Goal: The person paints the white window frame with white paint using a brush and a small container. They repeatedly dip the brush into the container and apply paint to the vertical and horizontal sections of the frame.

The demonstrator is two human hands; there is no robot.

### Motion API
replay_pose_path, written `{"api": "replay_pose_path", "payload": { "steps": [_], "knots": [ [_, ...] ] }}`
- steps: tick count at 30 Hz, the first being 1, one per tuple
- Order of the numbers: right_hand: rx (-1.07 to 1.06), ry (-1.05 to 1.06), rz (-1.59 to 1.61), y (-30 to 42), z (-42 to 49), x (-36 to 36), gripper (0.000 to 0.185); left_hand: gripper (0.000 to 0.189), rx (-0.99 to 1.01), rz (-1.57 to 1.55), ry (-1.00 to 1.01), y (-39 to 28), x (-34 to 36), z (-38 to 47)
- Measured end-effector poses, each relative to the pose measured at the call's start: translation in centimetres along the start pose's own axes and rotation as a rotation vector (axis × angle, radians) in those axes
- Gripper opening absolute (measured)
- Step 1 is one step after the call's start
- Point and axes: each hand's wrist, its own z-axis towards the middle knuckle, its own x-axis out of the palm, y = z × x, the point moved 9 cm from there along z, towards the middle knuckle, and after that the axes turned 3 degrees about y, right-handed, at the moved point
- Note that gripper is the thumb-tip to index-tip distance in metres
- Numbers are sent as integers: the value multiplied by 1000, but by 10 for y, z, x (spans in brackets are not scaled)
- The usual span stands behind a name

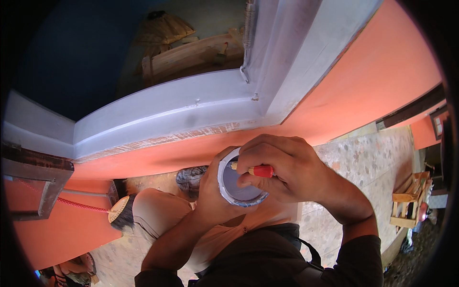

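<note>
My left hand (211, 193) grips an open paint can (221, 183) around its side, below a rim smeared with pale paint. Bluish-grey paint (233, 181) shows inside. Over the can's mouth, my right hand (283, 168) holds a paintbrush with a red-ended handle (263, 171). The brush's bristles point down into the can and are hidden by my fingers and the rim. Just beyond both hands runs a window frame (168, 107), coated pale greyish white. Along the frame's lower edge is a patchy strip (161, 141) where reddish brown shows through.
A dark wooden sash (32, 186) stands out at the left, near a broom (122, 211). Through the opening lie wooden boards (190, 53) and another paintbrush (221, 55). An orange wall (376, 64) borders the frame. A wooden rack (408, 197) stands right; a person (77, 269) is lower left.
</note>
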Motion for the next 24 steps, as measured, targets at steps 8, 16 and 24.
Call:
{"api": "replay_pose_path", "payload": {
  "steps": [8, 16, 24],
  "knots": [
    [-34, 26, -64, 7, 1, -2, 23, 97, 21, -27, -10, -6, -2, 4],
    [-163, -193, -97, 40, -43, -40, 24, 92, -65, -204, -31, 9, 1, 5],
    [-165, -524, -176, 45, -110, -60, 30, 94, -77, -78, -18, 14, 7, 10]
  ]
}}
